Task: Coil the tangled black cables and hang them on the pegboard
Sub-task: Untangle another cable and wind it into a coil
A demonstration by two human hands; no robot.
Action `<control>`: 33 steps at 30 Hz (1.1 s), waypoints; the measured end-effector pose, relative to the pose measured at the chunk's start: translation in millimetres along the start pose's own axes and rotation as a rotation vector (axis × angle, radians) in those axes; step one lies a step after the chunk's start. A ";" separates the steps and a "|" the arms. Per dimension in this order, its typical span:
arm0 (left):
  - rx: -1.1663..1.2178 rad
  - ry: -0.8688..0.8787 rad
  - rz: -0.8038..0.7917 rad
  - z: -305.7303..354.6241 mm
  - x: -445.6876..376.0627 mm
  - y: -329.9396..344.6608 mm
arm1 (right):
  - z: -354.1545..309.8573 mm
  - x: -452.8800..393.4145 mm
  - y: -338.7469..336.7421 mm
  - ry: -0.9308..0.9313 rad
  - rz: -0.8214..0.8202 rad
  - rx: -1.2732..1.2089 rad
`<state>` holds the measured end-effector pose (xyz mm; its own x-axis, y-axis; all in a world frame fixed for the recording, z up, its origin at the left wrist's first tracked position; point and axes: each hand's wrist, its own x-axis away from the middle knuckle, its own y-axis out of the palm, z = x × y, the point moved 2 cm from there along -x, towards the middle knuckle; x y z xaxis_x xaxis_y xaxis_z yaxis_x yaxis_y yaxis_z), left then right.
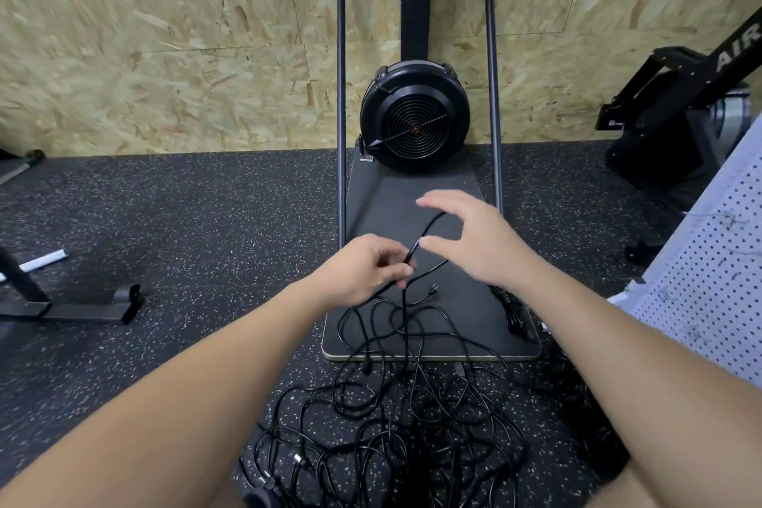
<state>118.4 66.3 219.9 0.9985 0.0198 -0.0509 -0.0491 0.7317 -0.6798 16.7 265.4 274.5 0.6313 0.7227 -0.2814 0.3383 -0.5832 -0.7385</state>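
Note:
A tangle of thin black cables (396,425) lies on the speckled floor below my arms and spills onto a dark platform. My left hand (363,266) pinches one black cable (429,225) near its plug end and holds it lifted above the pile. A short loop of that cable arcs up past my right hand (470,235), which hovers just right of the plug with fingers spread and relaxed, thumb close to the plug tip. A coiled black cable bundle (513,311) lies under my right forearm. The white pegboard (709,285) leans at the right edge.
A fan-wheel exercise machine (414,122) with a tubular frame stands on the dark platform (416,186) against an OSB wall. Another black machine (676,111) stands at the right. A metal stand foot (82,305) lies on the floor at the left.

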 end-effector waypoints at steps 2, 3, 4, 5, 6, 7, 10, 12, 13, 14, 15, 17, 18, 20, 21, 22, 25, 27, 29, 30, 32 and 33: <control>-0.019 0.026 0.010 2.8 -2.2 1.9 | -2.8 1.6 10.7 -0.007 -0.128 0.116; -0.016 0.032 0.014 2.6 -2.5 2.4 | -1.6 1.5 15.2 -0.009 -0.187 0.212; -0.004 0.032 0.019 0.3 -3.1 2.5 | 0.1 1.2 18.1 -0.004 -0.238 0.301; 0.012 0.027 0.024 -2.1 -2.9 2.2 | 2.4 1.1 19.9 0.006 -0.267 0.325; 0.027 0.016 0.026 -5.4 -2.6 1.0 | 3.9 1.4 20.3 0.028 -0.289 0.292; 0.030 0.004 0.024 -9.6 -2.1 -0.4 | 5.9 2.0 20.2 0.038 -0.294 0.244; -0.118 -0.040 0.008 -26.7 2.4 -4.3 | 12.4 0.9 15.3 0.018 -0.256 0.240; -0.236 -0.071 -0.002 -42.7 7.3 -6.9 | 16.1 1.2 8.4 -0.004 -0.240 0.275; -0.263 -0.087 -0.005 -50.7 9.7 -8.5 | 19.4 1.5 5.9 -0.008 -0.236 0.282; -0.269 -0.105 -0.004 -56.7 11.3 -10.4 | 22.8 2.2 4.1 0.003 -0.240 0.287; -0.258 -0.119 -0.002 -59.6 13.0 -11.9 | 27.2 2.7 3.2 0.015 -0.249 0.293; -0.245 -0.098 -0.016 -57.1 13.4 -12.9 | 35.0 3.8 2.5 0.048 -0.273 0.301; -0.251 -0.060 -0.030 -51.0 12.9 -11.4 | 37.7 4.6 2.6 0.070 -0.281 0.284; -0.274 0.014 -0.049 -35.4 11.2 -3.7 | 39.6 6.9 4.8 0.112 -0.310 0.175; -0.290 0.043 -0.045 -26.5 10.0 0.3 | 37.3 8.6 7.9 0.124 -0.341 0.114; -0.310 0.068 -0.034 -18.0 8.3 4.1 | 32.0 10.4 12.0 0.127 -0.381 0.081; -0.322 0.130 0.002 2.8 4.2 14.2 | 17.5 12.1 27.1 0.074 -0.476 0.055; -0.300 0.126 0.025 3.9 3.4 14.8 | 10.9 9.5 26.1 0.036 -0.460 0.102; -0.275 0.057 0.035 -9.1 4.8 9.7 | 7.7 7.5 14.6 0.034 -0.404 0.105; -0.267 0.010 0.037 -18.5 6.6 6.2 | 7.3 7.8 6.8 0.049 -0.371 0.075; -0.244 -0.071 0.045 -33.0 10.3 -1.9 | 11.8 8.7 -5.9 0.096 -0.296 -0.003; -0.213 -0.100 0.051 -37.9 11.9 -5.3 | 15.8 9.3 -9.7 0.115 -0.275 -0.023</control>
<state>129.7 36.8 195.2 0.9915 0.1279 -0.0238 -0.0929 0.5682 -0.8177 8.2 283.6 269.3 0.5885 0.8085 -0.0006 0.5224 -0.3807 -0.7630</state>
